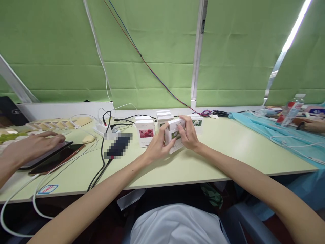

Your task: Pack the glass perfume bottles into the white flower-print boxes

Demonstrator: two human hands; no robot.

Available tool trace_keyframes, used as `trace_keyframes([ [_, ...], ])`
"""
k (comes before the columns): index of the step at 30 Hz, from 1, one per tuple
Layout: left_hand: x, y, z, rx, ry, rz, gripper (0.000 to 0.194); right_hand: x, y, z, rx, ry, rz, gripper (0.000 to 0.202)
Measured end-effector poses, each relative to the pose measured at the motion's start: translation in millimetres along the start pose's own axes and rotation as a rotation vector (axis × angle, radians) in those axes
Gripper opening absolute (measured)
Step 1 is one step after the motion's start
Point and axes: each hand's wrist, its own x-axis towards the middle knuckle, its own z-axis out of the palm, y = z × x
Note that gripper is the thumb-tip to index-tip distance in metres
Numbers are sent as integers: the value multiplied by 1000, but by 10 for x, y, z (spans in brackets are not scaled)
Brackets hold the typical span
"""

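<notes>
Both my hands grip a small white box (174, 148) with a picture of white flowers and green leaves, tilted a little above the table (215, 152). My left hand (156, 144) holds its left side, the thumb across the front. My right hand (190, 135) is on its right side and upper part. Just left of my left hand, white boxes with a red picture (146, 134) stand upright. Behind the held box are more white boxes (164, 117), partly hidden. To the right of those stands a white box with a green and white flower picture (198, 124).
At left, another person's hand (38, 144) rests over a tablet (48, 156) beside a phone (61, 159). Cables, a power strip (104, 128) and a blurred dark device (118, 145) lie nearer. Blue cloth (269, 130) and a bottle (293, 110) are at right, near another person's hand (311, 125).
</notes>
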Motion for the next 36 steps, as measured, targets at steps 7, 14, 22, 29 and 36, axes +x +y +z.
trace_keyframes([
  [7,8,19,-16,113,-18,84,57,-22,45,-8,-19,-32,46,38],
  [14,21,51,-26,114,-14,116,57,1,44,-20,2,-23,27,35],
  [22,16,45,11,117,-106,92,51,112,18,-107,19,-38,-10,33],
  [29,-8,16,31,107,-128,21,59,144,86,-156,-7,-112,-38,37],
  [36,10,94,26,3,-149,-102,69,173,121,-244,41,-106,-111,20],
])
